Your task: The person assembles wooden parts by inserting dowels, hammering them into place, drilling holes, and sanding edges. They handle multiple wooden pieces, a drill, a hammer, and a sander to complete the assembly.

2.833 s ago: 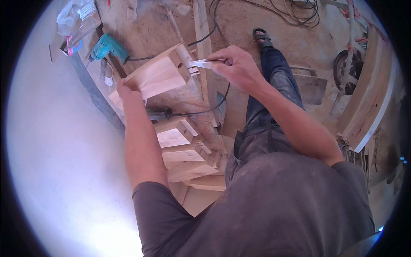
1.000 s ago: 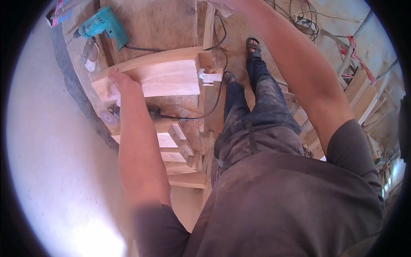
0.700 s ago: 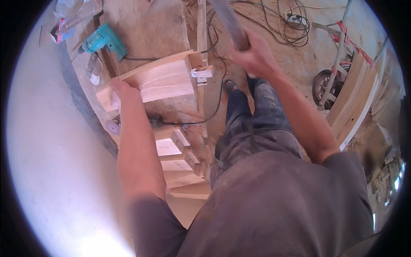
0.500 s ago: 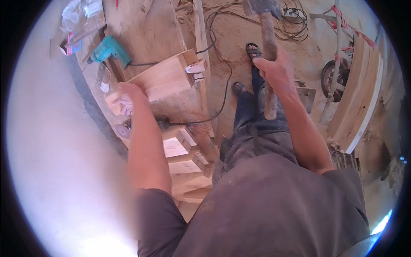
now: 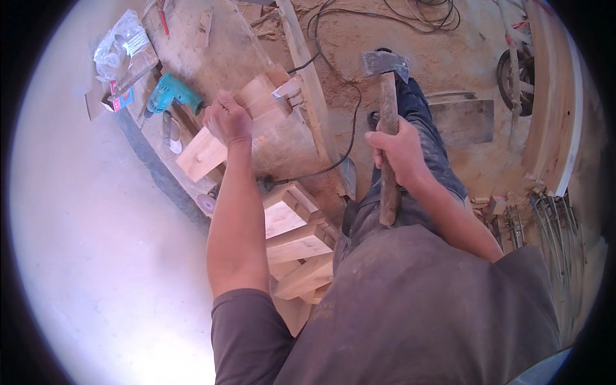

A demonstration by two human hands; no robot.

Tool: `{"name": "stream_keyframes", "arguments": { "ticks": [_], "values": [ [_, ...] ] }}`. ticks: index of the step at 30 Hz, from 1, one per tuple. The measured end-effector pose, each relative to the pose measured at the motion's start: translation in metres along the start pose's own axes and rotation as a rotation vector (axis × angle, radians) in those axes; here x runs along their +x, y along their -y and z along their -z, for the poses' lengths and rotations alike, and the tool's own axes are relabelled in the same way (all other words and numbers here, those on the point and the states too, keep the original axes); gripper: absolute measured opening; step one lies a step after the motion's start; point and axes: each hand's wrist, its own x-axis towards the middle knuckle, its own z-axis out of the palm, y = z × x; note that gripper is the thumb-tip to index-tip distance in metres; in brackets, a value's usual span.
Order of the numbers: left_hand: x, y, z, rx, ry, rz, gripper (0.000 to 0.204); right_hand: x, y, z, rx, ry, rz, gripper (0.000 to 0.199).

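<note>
- The left hand (image 5: 228,120) is closing its fingers over the top edge of a pale wooden block (image 5: 221,131); the block is leaning tilted on the workbench (image 5: 269,138), its lower end sticking out below the knuckles toward the wall side.
- The right hand (image 5: 398,151) is wrapping its fingers fully round the wooden handle of a hatchet (image 5: 387,122); the steel head is pointing up and away, above the fingers, well apart from the block.
- Risk: a swing at the block could be catching the left fingers, since they are sitting on the very edge that is being held.
- Risk: the block is resting on a corner only, so a blow could be twisting it out of the grip.
- Risk: a black cable (image 5: 350,122) is trailing between the two hands, within the path of the blade.
- Risk: the handle's lower end is lying against the thigh, so a slip downward could be striking the leg.
- A metal clip (image 5: 282,93) is sitting on the block's far end, just beyond the left fingertips.
- A teal drill (image 5: 170,95) is lying just left of the left fingers.
- Stacked timber pieces (image 5: 298,247) are lying below the left forearm.
- A clear plastic bag (image 5: 122,45) is lying far left of the fingers, beside a flat carton (image 5: 119,99) with a red and blue label.
</note>
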Motion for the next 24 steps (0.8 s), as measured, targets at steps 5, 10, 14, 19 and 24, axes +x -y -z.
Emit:
{"name": "stream_keyframes", "arguments": {
  "ticks": [5, 10, 14, 19, 24],
  "values": [
    [-0.003, -0.001, -0.005, 0.101, -0.029, 0.026, 0.055, 0.001, -0.028, -0.057, -0.286, -0.090, 0.230, 0.031],
    [0.002, -0.001, -0.002, 0.083, 0.022, 0.021, 0.059, 0.009, -0.023, -0.077, -0.425, 0.013, 0.291, 0.040],
    [-0.001, -0.006, 0.006, 0.059, 0.070, 0.087, 0.061, 0.020, -0.005, -0.044, -0.352, -0.043, 0.196, 0.034],
    [0.001, -0.012, 0.010, 0.042, 0.101, 0.053, 0.050, 0.026, 0.034, 0.006, 0.328, -0.412, 0.307, 0.015],
    [0.001, -0.013, 0.011, 0.050, 0.092, 0.060, 0.048, 0.010, -0.023, -0.069, -0.363, -0.211, 0.259, 0.034]
  ]
}}
